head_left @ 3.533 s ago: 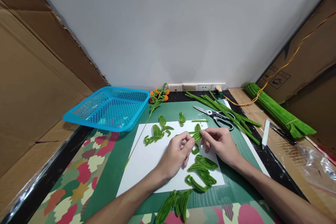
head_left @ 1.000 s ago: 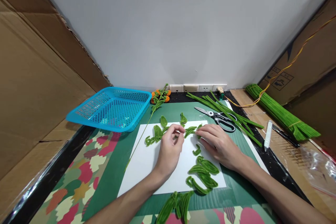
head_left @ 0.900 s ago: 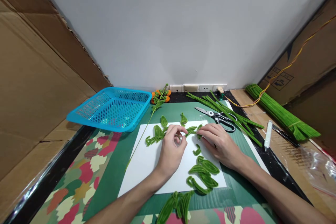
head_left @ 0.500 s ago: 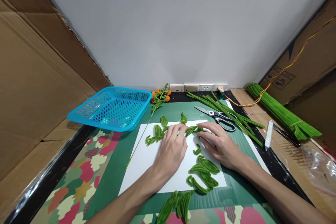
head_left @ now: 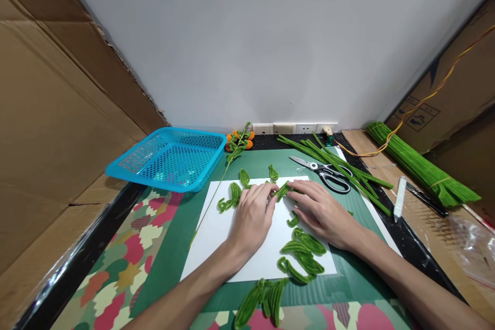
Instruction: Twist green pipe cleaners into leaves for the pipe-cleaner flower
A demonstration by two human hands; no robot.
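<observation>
Lowered onto the paper (head_left: 232, 247), both hands' fingers (head_left: 270, 193) — flat — press the green leaf (head_left: 282, 191).

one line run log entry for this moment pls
left hand: flat on white paper sheet | right hand: fingertips on green pipe-cleaner leaf | black-handled scissors: beyond right hand

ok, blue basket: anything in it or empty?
Empty as far as visible: the blue basket shows only bare mesh floor. It sits tilted, apart from both hands.

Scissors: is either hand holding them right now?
No, the scissors lie on the green mat beyond the right hand, which rests on the white sheet.
</observation>
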